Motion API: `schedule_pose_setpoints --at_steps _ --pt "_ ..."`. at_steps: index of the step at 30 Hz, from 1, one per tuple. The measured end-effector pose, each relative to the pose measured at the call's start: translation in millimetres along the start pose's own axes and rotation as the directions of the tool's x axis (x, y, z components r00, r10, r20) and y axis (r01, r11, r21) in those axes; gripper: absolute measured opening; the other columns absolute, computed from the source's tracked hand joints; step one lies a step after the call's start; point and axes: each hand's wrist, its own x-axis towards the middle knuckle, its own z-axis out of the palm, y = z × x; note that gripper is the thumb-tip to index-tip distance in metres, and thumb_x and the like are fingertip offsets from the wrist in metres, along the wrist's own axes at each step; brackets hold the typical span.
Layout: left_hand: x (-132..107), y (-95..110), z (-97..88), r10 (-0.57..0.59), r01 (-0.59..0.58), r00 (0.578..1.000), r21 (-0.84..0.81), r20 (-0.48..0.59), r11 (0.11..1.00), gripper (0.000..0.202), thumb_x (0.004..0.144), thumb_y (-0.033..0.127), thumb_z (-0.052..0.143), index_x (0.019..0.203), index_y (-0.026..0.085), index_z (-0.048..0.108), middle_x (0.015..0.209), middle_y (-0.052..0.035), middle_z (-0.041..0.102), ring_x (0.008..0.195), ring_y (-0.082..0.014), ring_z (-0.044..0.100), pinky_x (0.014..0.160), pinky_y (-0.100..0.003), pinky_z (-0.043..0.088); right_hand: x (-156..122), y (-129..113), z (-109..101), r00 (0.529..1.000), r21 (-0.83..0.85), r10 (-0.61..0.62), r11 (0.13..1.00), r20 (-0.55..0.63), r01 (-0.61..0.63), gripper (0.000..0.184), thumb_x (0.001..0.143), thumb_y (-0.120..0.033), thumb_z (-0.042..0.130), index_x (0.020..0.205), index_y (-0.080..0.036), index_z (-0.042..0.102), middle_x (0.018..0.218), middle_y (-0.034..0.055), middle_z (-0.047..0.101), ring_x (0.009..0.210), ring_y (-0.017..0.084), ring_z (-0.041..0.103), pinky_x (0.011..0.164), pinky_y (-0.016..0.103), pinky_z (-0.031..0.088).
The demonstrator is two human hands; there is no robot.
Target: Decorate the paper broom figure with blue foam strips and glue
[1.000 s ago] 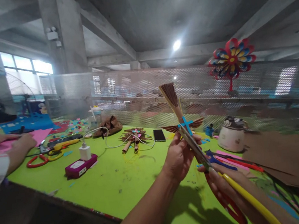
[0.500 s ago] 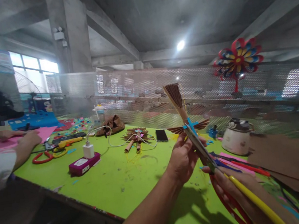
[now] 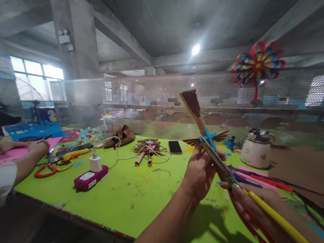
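My left hand (image 3: 199, 172) is closed round the lower end of a brown paper craft bird (image 3: 198, 121), held upright above the green table (image 3: 129, 193). The bird has a fanned brown tail on top, spread wings and a blue cross at its middle. My right hand (image 3: 252, 203) grips scissors (image 3: 219, 163) with one yellow and one red handle. Their blades point up and left and touch the bird just below the blue cross.
Another person sits at the left, a hand (image 3: 38, 147) on pink paper. On the table lie a purple power strip (image 3: 91, 178), red scissors (image 3: 46, 170), a finished craft (image 3: 147, 147), a phone (image 3: 174, 147), a white pot (image 3: 256, 148) and brown card sheets (image 3: 315, 173). A mesh fence (image 3: 153, 98) and a pinwheel (image 3: 257, 65) stand behind.
The view shifted slightly right. My hands, the bird and the scissors stay in almost the same pose. The person at the left moved their arm a little.
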Motion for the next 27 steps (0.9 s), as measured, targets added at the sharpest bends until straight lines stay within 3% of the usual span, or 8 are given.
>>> schedule_pose_setpoints --at_steps 10,15,27 --pt "0.3 -3.0 -1.2 0.0 0.0 1.0 -0.003 -0.003 1.0 0.026 0.083 0.026 0.053 0.106 0.017 0.046 0.086 -0.0083 0.063 0.063 -0.0141 0.06 0.059 -0.03 0.049 4.1 6.5 -1.9 1.0 -0.008 0.004 1.0 0.018 -0.003 0.048 0.075 -0.065 0.042 0.063 -0.02 0.053 0.05 -0.0037 0.035 0.045 0.011 0.033 0.042 0.023 0.027" --pt "1.3 -3.0 -0.9 -0.007 0.007 1.0 -0.01 -0.01 1.0 0.025 0.083 0.026 0.053 0.105 0.016 0.046 0.085 -0.0083 0.063 0.062 -0.0139 0.059 0.06 -0.031 0.049 4.1 8.7 0.8 0.998 0.013 -0.008 1.0 -0.059 0.009 0.049 0.073 -0.065 0.043 0.072 -0.019 0.06 0.05 -0.0038 0.037 0.045 0.012 0.035 0.041 0.023 0.028" --pt "-1.1 0.2 4.1 -0.021 0.021 0.999 -0.003 -0.035 1.0 0.024 0.082 0.028 0.056 0.102 0.017 0.048 0.08 -0.0067 0.062 0.064 -0.0145 0.059 0.061 -0.03 0.049 4.7 12.0 1.7 0.997 -0.044 -0.052 0.998 -0.059 0.05 0.049 0.076 -0.064 0.042 0.072 -0.018 0.06 0.049 -0.0032 0.038 0.045 0.012 0.036 0.041 0.023 0.03"
